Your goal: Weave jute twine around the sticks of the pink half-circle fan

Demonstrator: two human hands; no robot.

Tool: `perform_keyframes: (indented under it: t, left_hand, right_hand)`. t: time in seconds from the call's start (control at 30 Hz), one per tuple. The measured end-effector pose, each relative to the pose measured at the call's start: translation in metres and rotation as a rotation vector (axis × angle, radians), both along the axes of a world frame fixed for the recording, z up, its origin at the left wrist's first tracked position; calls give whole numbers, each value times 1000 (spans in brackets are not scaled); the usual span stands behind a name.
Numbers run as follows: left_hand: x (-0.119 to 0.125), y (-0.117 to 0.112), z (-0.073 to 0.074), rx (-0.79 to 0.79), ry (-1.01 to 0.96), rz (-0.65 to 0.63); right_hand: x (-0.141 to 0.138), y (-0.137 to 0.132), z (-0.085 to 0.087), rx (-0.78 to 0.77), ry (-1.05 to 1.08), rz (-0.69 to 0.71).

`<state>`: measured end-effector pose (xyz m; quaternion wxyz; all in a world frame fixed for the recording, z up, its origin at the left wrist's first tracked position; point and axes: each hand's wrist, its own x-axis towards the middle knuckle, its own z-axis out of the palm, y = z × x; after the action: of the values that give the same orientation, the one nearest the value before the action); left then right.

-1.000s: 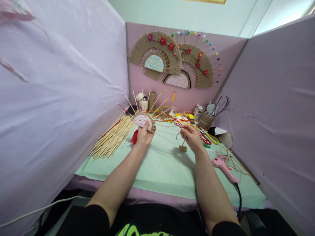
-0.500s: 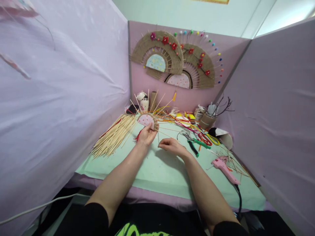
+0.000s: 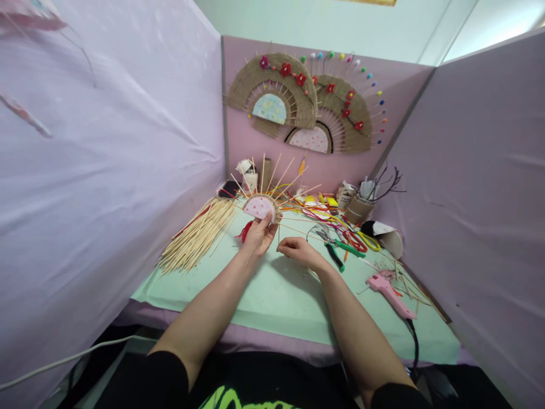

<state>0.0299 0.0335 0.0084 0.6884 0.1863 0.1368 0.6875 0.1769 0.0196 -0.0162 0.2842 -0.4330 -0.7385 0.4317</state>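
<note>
Black shirt [image 3: 247,369], lime-green print [image 3: 212,399] on front, curved strokes, partly visible. Short black left sleeve [image 3: 170,369] left of print, matching right sleeve [image 3: 395,395] right of it. Left hand [image 3: 260,236], right hand [image 3: 300,250] bare, beyond print.

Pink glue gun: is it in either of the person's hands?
No, the pink glue gun lies on the mint-green tabletop, apart from the left hand and the right hand.
</note>
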Motion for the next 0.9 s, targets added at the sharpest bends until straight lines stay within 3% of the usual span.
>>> perform_keyframes:
  t: [0.57,0.77,0.9]
  left_hand:
    - [-3,0,-5,38,87,-48]
    - [-7,2,1,-10,109,62]
    - [-10,2,3,-14,116,137]
  right_hand:
    - [4,-1,3,-12,-18,25]
    - [20,3,9,-55,79,-117]
    - [41,12,13,-75,366,-322]
